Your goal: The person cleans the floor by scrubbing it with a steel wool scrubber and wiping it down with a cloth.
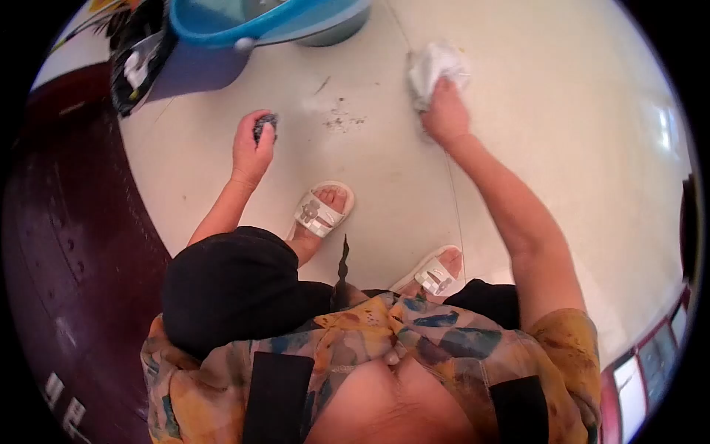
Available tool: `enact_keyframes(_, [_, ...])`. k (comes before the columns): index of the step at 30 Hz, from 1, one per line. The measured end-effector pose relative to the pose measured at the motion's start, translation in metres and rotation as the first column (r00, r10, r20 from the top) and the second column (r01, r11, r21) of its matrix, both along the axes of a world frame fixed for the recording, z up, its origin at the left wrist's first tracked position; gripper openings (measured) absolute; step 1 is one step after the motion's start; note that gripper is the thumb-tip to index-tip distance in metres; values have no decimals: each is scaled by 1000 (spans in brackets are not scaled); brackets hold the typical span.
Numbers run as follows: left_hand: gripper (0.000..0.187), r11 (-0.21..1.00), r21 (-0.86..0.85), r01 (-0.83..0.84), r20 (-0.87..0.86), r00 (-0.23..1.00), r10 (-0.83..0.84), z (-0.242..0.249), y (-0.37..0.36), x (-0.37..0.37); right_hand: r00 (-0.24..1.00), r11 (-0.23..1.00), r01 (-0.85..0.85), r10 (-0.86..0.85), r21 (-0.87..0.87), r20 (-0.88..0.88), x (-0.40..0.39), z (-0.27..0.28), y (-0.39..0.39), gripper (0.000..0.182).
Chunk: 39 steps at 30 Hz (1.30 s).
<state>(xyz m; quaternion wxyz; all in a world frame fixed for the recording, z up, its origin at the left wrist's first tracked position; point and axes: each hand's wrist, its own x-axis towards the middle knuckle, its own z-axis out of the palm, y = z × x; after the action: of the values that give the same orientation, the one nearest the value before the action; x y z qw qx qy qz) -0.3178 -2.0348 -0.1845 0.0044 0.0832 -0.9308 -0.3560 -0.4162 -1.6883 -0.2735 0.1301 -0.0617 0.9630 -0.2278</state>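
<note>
My left hand (250,152) is closed round a dark, mesh-like scouring pad (265,129), held above the floor on the left. Farther out on the right, my right hand (448,115) presses a crumpled white cloth (438,68) against the pale tiled floor (384,200). Between the two hands lies a scatter of dark crumbs of dirt (345,120). A thin dark streak (323,85) marks the tile just beyond them. The fingertips of my right hand are hidden by the cloth.
A blue basin (270,31) stands at the top, close to a grey-violet bin (200,74) with a black bag (122,70) beside it. Dark red wooden furniture (81,244) runs along the left. My feet in white slippers (318,215) are below the crumbs.
</note>
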Motion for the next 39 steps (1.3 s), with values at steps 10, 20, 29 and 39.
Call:
enact_keyframes(10, [25,958,271,-97,559,826,-75,118,-14,117,993,921,-119,107,-371,-54,-31,3,-70,48])
enact_keyframes(20, [29,937,225,-269,380,909,169,60,-96,112,978,975,209,-208,76,-26,-101,-26,-18,70])
enact_keyframes(29, [35,970,-207,125,179,980,-88,-30,-166,42,900,903,-427,430,44,-79,21,3,-177,51])
enact_keyframes(39, [50,775,-406,484,76,863,-500,-63,-146,-20,949,943,267,-293,-198,-115,66,25,-17,64])
